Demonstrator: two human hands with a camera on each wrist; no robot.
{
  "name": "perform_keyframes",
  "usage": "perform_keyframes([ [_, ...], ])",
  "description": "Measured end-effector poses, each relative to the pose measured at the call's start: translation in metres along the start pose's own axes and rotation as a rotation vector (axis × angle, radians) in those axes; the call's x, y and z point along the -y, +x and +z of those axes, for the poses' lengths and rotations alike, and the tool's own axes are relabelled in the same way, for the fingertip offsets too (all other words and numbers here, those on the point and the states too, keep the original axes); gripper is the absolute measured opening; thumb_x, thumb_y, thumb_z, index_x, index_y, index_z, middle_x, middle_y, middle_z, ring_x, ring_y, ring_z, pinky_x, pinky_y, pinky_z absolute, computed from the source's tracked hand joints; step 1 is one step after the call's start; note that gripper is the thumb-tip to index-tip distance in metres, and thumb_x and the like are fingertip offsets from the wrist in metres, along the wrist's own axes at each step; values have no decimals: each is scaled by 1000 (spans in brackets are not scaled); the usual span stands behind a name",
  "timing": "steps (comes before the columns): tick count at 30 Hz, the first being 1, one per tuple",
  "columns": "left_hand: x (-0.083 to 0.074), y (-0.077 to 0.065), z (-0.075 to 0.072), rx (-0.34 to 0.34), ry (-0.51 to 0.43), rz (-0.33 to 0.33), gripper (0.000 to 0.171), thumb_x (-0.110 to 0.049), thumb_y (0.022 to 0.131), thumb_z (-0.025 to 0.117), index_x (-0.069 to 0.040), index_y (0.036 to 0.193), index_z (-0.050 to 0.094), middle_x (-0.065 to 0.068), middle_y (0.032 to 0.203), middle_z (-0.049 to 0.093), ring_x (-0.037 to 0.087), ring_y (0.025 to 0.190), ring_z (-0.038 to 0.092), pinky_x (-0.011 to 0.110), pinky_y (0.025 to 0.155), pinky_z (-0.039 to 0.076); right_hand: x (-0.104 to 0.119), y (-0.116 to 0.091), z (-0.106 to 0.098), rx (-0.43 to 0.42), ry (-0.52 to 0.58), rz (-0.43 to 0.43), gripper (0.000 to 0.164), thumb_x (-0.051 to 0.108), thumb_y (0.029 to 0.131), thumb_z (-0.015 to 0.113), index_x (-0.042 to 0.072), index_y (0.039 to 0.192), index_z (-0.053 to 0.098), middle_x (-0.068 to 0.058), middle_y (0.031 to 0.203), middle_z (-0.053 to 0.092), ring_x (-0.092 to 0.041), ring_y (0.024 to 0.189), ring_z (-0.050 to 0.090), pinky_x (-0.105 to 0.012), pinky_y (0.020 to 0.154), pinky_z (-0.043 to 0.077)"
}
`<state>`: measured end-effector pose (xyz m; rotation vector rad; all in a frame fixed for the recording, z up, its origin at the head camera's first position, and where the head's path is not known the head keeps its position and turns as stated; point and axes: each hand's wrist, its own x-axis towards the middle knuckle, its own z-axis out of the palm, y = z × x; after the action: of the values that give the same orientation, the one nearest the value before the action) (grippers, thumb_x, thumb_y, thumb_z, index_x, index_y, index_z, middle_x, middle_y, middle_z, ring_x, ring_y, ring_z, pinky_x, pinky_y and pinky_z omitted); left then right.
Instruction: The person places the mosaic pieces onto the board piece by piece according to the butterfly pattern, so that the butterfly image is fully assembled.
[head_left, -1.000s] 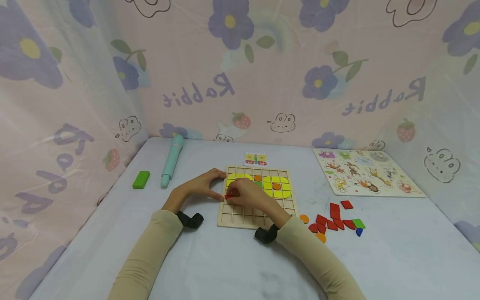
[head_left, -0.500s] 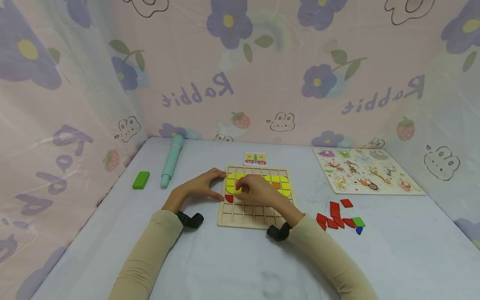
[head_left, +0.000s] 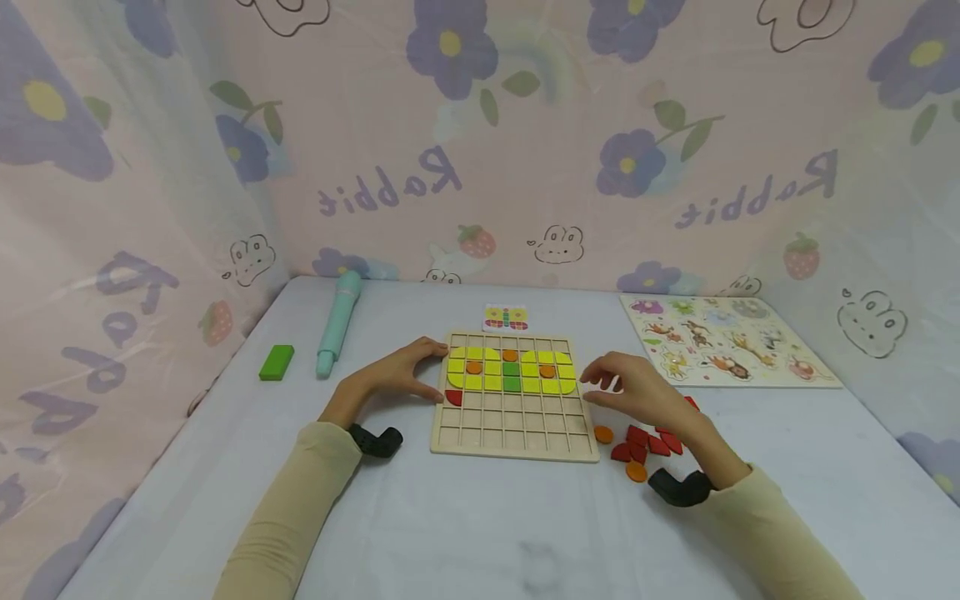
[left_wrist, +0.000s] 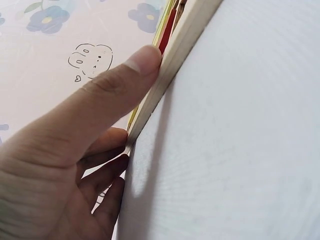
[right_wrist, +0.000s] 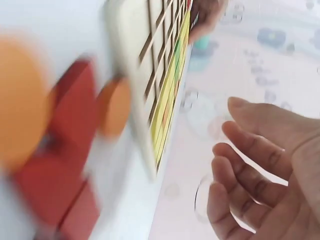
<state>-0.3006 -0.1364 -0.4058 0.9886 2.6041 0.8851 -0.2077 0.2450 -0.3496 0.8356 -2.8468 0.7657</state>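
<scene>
A wooden grid board (head_left: 517,429) lies on the table, with yellow tiles (head_left: 551,385) in its upper rows. Two green squares (head_left: 511,377) and several orange discs (head_left: 474,367) sit among them. One red quarter-round tile (head_left: 453,398) lies in a cell at the left, below the yellow ones. My left hand (head_left: 397,373) touches the board's left edge with thumb and fingertips, as the left wrist view shows up close. Just off the board's right edge hovers my right hand (head_left: 633,387), fingers loosely bent and holding nothing, its wrist above the loose tiles.
Loose red tiles (head_left: 637,437) and two orange discs (head_left: 636,472) lie right of the board, some hidden under the right arm. A picture card (head_left: 506,317) is behind the board. An animal puzzle board (head_left: 720,333), a mint-green stick (head_left: 339,325) and a green block (head_left: 277,362) lie farther out.
My right hand has let go of the red quarter-round tile in the left cell and moved right, off the board. The left hand stays at the board's edge.
</scene>
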Motion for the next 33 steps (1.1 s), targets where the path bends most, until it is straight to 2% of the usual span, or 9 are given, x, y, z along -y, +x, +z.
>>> perform_keyframes([
  [5, 0, -2, 0, -7, -3, -4, 83, -38, 71, 80, -7, 138, 43, 7, 140, 40, 24, 134, 31, 42, 113, 21, -22, -23, -13, -28, -35, 41, 23, 10, 79, 74, 5, 100, 67, -5, 92, 66, -12, 77, 54, -31, 67, 52],
  [9, 0, -2, 0, -11, -4, 1, 83, -38, 71, 80, -6, 138, 43, 7, 140, 40, 24, 134, 30, 43, 113, 21, -40, -37, -21, -52, -47, 76, 21, 7, 79, 74, 6, 98, 68, -4, 91, 66, -10, 77, 53, -25, 66, 51],
  [13, 1, -2, 0, -13, -7, 10, 83, -39, 71, 80, -6, 138, 43, 8, 140, 40, 25, 134, 30, 43, 113, 21, -55, -48, -28, -62, -37, 69, 20, 4, 79, 73, 6, 98, 67, -5, 92, 66, -7, 76, 53, -23, 64, 50],
  [17, 2, -1, 1, -12, -7, 10, 83, -39, 71, 79, -6, 138, 43, 7, 140, 40, 25, 134, 31, 43, 113, 21, -66, -55, -36, -20, -28, 67, 22, 4, 79, 72, 6, 100, 66, -5, 95, 65, -7, 77, 53, -23, 67, 51],
  [22, 3, -1, 2, -10, 1, 5, 83, -39, 71, 80, -7, 138, 44, 7, 140, 40, 23, 135, 30, 42, 113, 21, -76, -62, -42, 58, 11, 125, 27, 2, 79, 71, 6, 105, 65, -6, 99, 64, -14, 81, 53, -23, 69, 51],
  [27, 1, -1, 1, -7, 2, 1, 83, -39, 71, 80, -7, 138, 43, 7, 140, 40, 24, 135, 30, 42, 113, 21, -85, -65, -40, 123, 35, 147, 30, 1, 80, 70, 7, 109, 65, -6, 102, 63, -19, 84, 53, -21, 69, 50],
  [33, -1, -1, 1, -3, 1, -7, 83, -39, 71, 80, -7, 138, 43, 7, 141, 39, 24, 135, 29, 43, 113, 21, -90, -64, -34, 147, 62, 148, 28, 5, 80, 71, 8, 107, 66, -5, 98, 63, -14, 78, 52, -20, 65, 50],
])
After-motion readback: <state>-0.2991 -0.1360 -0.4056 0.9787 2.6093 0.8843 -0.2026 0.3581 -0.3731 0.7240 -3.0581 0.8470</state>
